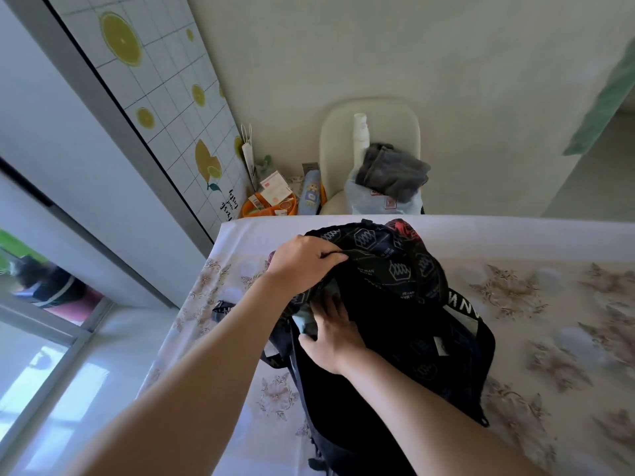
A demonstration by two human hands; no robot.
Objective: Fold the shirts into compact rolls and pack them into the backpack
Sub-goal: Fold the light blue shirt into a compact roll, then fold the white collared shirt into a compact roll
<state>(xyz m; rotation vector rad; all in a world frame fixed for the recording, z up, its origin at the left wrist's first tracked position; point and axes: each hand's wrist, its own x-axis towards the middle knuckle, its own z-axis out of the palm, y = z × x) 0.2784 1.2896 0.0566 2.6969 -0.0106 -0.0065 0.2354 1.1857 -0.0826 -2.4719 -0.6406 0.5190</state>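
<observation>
A black backpack [395,304] with a grey hexagon print lies on the floral bed sheet [549,304]. My left hand [302,261] grips the upper edge of its opening and holds it up. My right hand [331,338] reaches into the opening and touches a grey-green rolled shirt [307,322], most of which is hidden inside the bag; whether the fingers grip it does not show. A red patterned patch [402,226] shows at the backpack's far end.
Beyond the bed stands a white chair [333,149] with a grey cloth [391,171] and a plastic bag [381,202] on it. An orange basket [269,204] of small items sits by the wall. A window [51,321] is at the left.
</observation>
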